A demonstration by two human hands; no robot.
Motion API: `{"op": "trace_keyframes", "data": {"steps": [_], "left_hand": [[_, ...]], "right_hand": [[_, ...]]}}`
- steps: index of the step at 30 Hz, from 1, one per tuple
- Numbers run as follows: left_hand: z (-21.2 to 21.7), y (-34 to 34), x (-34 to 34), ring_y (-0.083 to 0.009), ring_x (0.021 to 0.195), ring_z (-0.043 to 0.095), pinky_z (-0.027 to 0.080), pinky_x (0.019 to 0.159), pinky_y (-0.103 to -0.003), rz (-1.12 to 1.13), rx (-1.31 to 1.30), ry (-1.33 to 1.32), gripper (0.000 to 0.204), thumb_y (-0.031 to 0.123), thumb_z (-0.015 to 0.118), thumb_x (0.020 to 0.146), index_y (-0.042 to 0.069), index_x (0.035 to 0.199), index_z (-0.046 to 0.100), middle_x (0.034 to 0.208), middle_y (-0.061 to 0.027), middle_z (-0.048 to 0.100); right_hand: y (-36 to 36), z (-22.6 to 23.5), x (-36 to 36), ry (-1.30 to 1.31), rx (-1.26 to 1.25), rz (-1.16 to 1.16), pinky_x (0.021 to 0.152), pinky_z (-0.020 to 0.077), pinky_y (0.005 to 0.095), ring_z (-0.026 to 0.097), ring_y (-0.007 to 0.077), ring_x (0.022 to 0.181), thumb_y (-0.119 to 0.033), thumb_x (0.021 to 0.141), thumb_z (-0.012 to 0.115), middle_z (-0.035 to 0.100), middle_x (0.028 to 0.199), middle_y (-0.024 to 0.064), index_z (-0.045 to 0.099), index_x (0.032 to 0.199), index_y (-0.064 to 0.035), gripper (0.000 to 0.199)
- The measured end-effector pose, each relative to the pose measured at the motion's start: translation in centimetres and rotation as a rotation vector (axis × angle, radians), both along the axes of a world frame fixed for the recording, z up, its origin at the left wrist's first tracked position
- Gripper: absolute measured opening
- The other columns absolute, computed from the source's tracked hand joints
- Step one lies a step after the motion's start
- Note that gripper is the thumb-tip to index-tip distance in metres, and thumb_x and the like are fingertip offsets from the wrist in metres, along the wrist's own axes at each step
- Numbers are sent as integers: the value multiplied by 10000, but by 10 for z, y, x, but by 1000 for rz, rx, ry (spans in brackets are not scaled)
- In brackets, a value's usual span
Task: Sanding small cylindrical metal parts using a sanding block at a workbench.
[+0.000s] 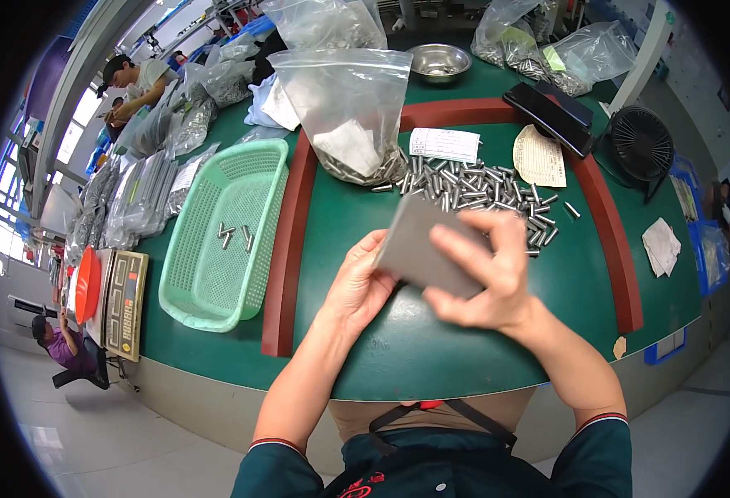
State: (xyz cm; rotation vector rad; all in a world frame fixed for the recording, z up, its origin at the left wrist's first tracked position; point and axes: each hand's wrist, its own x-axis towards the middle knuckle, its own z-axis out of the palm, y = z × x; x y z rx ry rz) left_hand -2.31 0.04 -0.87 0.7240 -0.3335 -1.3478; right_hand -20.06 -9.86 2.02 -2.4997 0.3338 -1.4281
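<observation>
Grey rectangular pad [419, 249] sits between the 2 hands, raised and tilted above the near-middle part of the green tabletop [381, 357]. The left hand [356, 282] is at its left edge, gripping the corner between thumb and fingers. The right hand [502, 282] is at its right side, with the fingers spread and partly bent over the upper face and the thumb by the near edge; whether it grips the pad or only touches it, I cannot tell.

Just beyond the pad and to the right lies a loose pile of metal pins [481, 192]. At the pile's far side are a white printed card [444, 144] and, farther right, a cream tag [539, 158]. A clear zip bag [340, 100] stands to the left of the card. A dark red raised border [610, 224] curves around this work area on the left, far and right sides. Left of the border, a light green plastic basket [215, 322] holds a few more pins.
</observation>
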Motion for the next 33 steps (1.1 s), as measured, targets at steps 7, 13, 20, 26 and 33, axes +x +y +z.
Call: {"op": "trace_keyframes", "data": {"steps": [7, 13, 20, 26, 33], "left_hand": [[-20, 4, 17, -164, 939, 647, 523, 914, -328, -282, -296, 81, 258, 177, 669, 922, 41, 1133, 608, 1019, -58, 663], [13, 5, -16, -148, 875, 632, 517, 863, -331, 60, 77, -55, 255, 168, 663, 926, 44, 1142, 607, 992, -53, 658], [4, 2, -6, -154, 831, 606, 494, 788, -320, -63, 18, -18, 213, 205, 636, 948, 55, 1100, 634, 907, -48, 641], [-4, 7, 5, -139, 697, 522, 446, 691, -288, -122, -98, -139, 156, 161, 651, 939, 33, 1028, 641, 818, -39, 614], [7, 1, -16, -136, 691, 530, 451, 670, -283, 10, 82, -188, 189, 139, 667, 914, 39, 1070, 630, 852, -50, 623]], "right_hand": [[-29, -7, 2, 4, 60, -272, 831, 447, 419, 548, 294, 924, -241, 545, 786, 570, 1033, 148, 697, 1113, -63, 601], [-2, 0, 6, 17, -3, 54, 807, 421, 389, 567, 283, 923, -322, 530, 804, 603, 1057, 154, 719, 1122, -96, 639], [-8, 1, 2, -105, -10, -40, 775, 419, 413, 573, 278, 876, -286, 532, 799, 597, 1004, 130, 718, 1089, -112, 589], [-29, -7, 8, 26, 43, -255, 797, 451, 411, 564, 303, 900, -217, 554, 784, 581, 1011, 138, 696, 1112, -59, 586], [-3, 5, 6, -8, 11, 45, 799, 438, 389, 573, 293, 866, -313, 549, 798, 600, 1004, 150, 728, 1083, -87, 584]]}}
